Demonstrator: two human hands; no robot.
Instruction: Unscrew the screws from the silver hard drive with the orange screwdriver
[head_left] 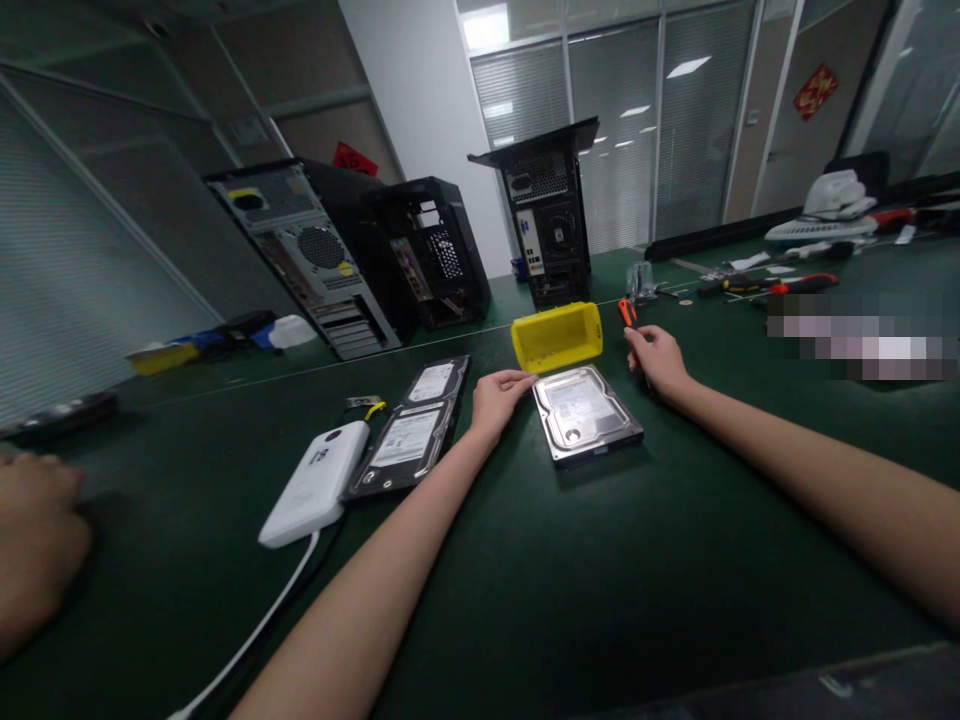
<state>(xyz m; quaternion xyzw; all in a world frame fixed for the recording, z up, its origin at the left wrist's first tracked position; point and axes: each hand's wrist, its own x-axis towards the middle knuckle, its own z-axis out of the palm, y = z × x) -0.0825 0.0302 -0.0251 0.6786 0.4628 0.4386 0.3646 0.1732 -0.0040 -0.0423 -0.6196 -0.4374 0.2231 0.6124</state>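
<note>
A silver hard drive (585, 410) lies flat on the green table (600, 580), label side up. At its far left corner is my left hand (496, 402), fingers closed together with the tips on the drive's edge. My right hand (657, 360) is closed around a tool with an orange and black handle (628, 312), probably a screwdriver; its lower part is mostly hidden by the hand. Just behind the drive sits a yellow plastic box (559, 358), its open side facing me. Two more hard drives (409, 437) lie end to end left of my left hand.
A white power bank (315, 480) with a cable lies at left, near another person's hand (37, 545). Computer cases (330, 250) and an upright tower (551, 230) stand behind. Pliers (802, 285) and other tools lie at right, beside a blurred patch (862, 340).
</note>
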